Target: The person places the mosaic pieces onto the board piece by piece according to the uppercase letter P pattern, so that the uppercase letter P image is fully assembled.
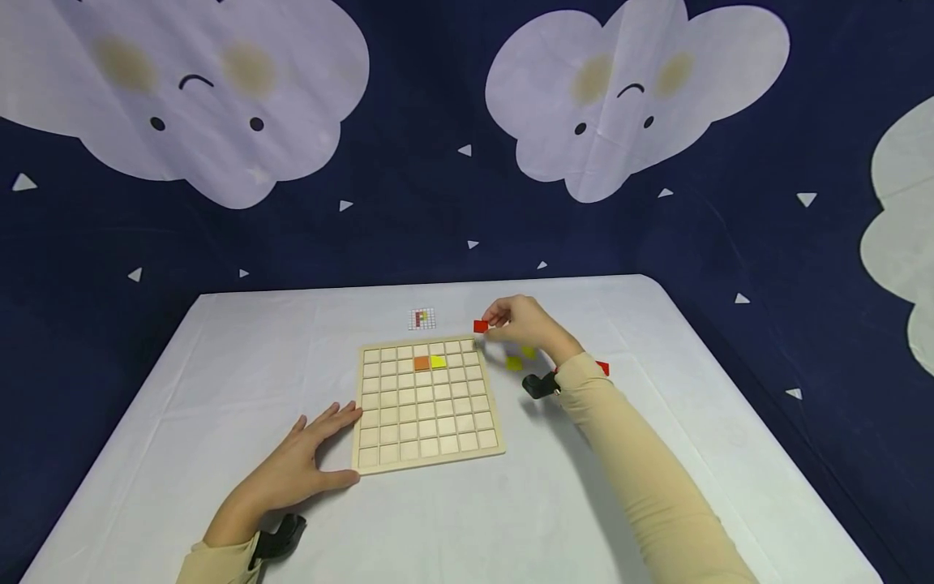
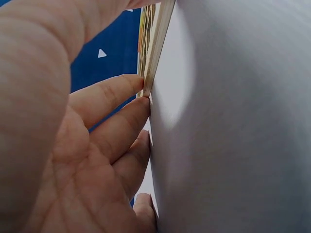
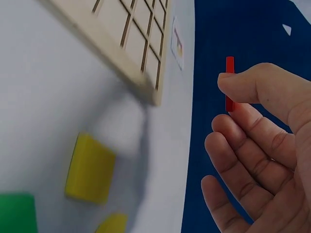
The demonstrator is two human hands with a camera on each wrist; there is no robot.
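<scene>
A wooden grid board (image 1: 426,405) lies on the white table, with an orange square tile (image 1: 422,363) and a yellow square tile (image 1: 438,362) side by side in its upper rows. My left hand (image 1: 295,466) rests at the board's left edge, fingers straight and spread, fingertips at the frame in the left wrist view. My right hand (image 1: 524,324) pinches a red square tile (image 1: 480,326) between thumb and fingers, just beyond the board's far right corner. In the right wrist view the red tile (image 3: 230,85) shows edge-on, raised above the table.
Loose yellow tiles (image 1: 514,363) lie right of the board, and a red tile (image 1: 602,368) sits beside the right sleeve. A green piece (image 3: 17,213) shows in the right wrist view. Behind the board lies a small printed grid card (image 1: 422,319). A dark blue cloud-patterned cloth (image 1: 409,235) hangs behind.
</scene>
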